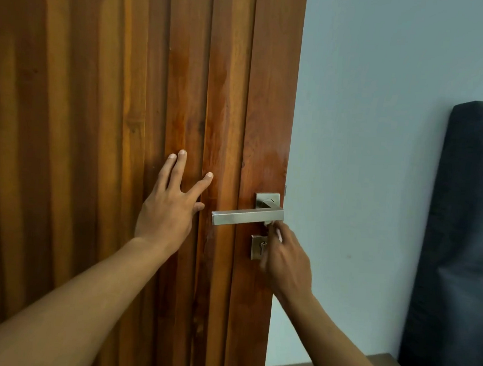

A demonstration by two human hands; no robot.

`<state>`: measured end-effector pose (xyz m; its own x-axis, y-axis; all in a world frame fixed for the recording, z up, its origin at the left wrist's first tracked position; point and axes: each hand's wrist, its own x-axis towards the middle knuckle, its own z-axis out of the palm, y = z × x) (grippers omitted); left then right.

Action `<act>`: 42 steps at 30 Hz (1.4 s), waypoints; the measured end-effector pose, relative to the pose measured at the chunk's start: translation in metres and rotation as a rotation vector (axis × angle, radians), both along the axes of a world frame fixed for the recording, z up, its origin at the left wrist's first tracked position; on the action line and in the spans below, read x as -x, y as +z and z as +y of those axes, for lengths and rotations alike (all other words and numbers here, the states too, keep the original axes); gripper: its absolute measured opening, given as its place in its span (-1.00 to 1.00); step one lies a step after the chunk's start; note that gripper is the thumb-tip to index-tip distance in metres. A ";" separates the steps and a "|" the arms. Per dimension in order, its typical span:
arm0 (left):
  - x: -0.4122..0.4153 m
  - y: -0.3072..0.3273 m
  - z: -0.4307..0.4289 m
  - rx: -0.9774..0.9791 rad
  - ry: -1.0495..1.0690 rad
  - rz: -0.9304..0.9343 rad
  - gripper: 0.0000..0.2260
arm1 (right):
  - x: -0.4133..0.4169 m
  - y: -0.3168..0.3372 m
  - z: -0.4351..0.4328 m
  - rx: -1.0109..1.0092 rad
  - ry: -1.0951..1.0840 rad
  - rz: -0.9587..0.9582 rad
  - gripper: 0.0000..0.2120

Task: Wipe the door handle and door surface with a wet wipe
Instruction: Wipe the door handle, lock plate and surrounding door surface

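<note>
One wooden door (98, 87) across the left and middle of the view, ribbed in upright slats, with a wet-looking sheen on the slats above the door handle (246, 217). Right of its edge, pale blue wall (368, 106); further right, against that wall, a dark padded panel (466, 227), and low beside it the corner of a brown wooden surface (376, 363). Left hand (170, 206) laid flat on the door just left of the handle, fingers straight and spread, holding nothing. Right hand (286, 260) raised under the handle's pivot end, blurred, fingers bunched and pinching a white wet wipe (278, 234). Handle itself a square-section metal lever, level, pointing left from a square rose. Just below, a small metal keyhole plate (257, 246), partly covered by the right hand. Of the wipe, only a pale scrap visible at the fingertips, up against the lever's underside.
</note>
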<state>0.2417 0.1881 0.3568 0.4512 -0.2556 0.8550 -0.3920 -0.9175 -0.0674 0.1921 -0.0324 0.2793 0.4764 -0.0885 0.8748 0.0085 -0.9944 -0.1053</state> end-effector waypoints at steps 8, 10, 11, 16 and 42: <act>0.001 -0.001 -0.001 0.013 -0.011 0.018 -0.44 | -0.002 0.010 0.020 0.057 0.134 -0.047 -0.70; 0.002 -0.001 -0.001 0.010 -0.013 0.018 -0.44 | -0.004 0.011 0.027 0.098 0.128 -0.025 -0.61; 0.002 -0.001 0.000 0.008 -0.013 0.020 -0.44 | -0.005 0.011 0.029 0.114 0.114 -0.011 -0.57; 0.003 0.000 0.000 0.005 0.004 0.016 -0.43 | 0.000 0.006 0.035 0.306 0.066 0.023 -0.55; 0.002 -0.001 0.000 0.008 -0.020 0.007 -0.43 | -0.004 0.036 -0.008 -0.502 0.288 -0.189 -0.77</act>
<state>0.2402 0.1880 0.3560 0.4518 -0.2576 0.8541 -0.4109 -0.9099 -0.0571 0.1965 -0.0401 0.3155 0.3833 -0.4028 0.8312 0.3343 -0.7784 -0.5314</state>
